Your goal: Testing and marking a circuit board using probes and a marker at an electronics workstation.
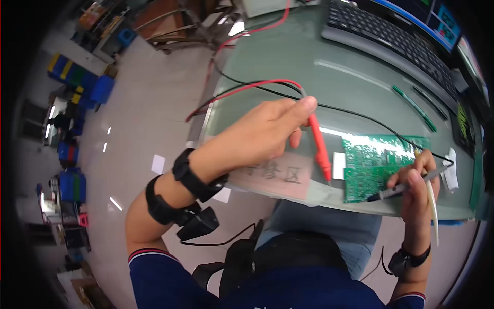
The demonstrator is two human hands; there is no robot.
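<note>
left fingers (304, 106) grip red probe (317, 139) | right fingers (415, 180) grip black probe (385, 193) | green board (362, 177) between them

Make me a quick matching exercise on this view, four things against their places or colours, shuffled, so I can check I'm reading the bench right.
Things:
1. Red probe
2. Black-and-grey probe
3. Circuit board
4. Keyboard

Places and colours:
A. Green, flat near the front edge of the table
B. Held in the right hand
C. Black, in front of the screen
D. Held in the left hand

Right pairs: 1-D, 2-B, 3-A, 4-C.
</note>
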